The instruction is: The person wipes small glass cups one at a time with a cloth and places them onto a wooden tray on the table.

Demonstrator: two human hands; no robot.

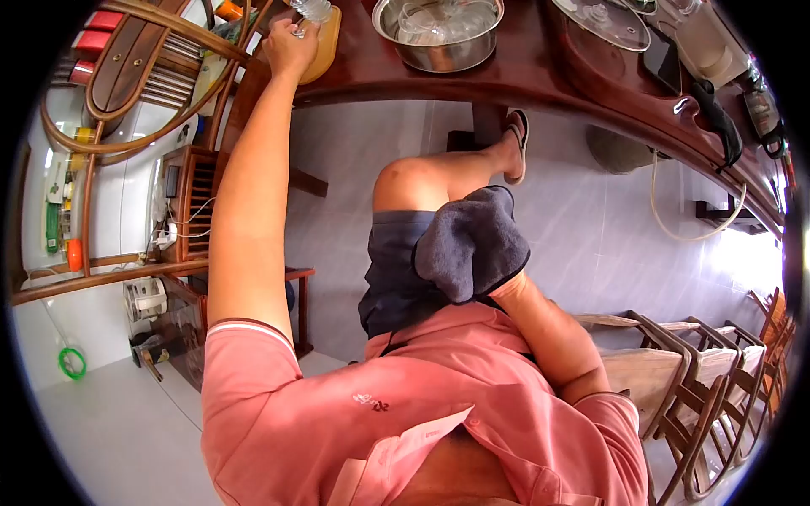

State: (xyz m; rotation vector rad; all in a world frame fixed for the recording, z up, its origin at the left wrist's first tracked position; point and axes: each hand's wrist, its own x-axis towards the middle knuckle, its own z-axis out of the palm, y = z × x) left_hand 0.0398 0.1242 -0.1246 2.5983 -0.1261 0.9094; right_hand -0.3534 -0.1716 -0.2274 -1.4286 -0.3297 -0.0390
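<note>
At the upper left, my left hand [291,48] reaches to the dark red table and has its fingers at a clear glass [312,8], which is partly cut off by the top edge. Beneath that glass lies a yellowish wooden board [327,51]. A dark grey cloth [472,244] covers my right hand above my lap, so the fingers do not show; only the wrist comes out below it. Right of the board, a steel pot [447,57] holds several clear glass pieces [439,21].
The table [540,72] curves across the top. On its right are a glass lid [603,21], a black phone [662,63] and a beige container [713,51]. Wooden chairs [700,363] stand at the lower right, and wooden shelving [190,194] at the left.
</note>
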